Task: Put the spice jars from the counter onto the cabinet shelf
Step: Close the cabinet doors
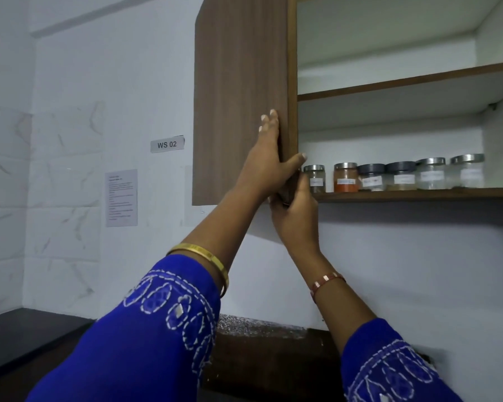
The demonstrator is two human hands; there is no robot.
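Note:
Several labelled spice jars stand in a row on the lower cabinet shelf (418, 195), among them one with orange-red powder (345, 177) and one at the far right with a silver lid (467, 171). The brown cabinet door (241, 82) stands swung out to the left. My left hand (269, 158) holds the door's edge, fingers flat on its front face and thumb wrapped round the edge. My right hand (295, 207) grips the door's bottom corner from below. Neither hand holds a jar.
The upper shelf (404, 81) of the cabinet shows nothing on it. A "WS 02" label (167, 144) and a printed sheet (121, 197) are stuck to the white wall. The dark counter (26, 340) lies below, partly hidden by my blue sleeves.

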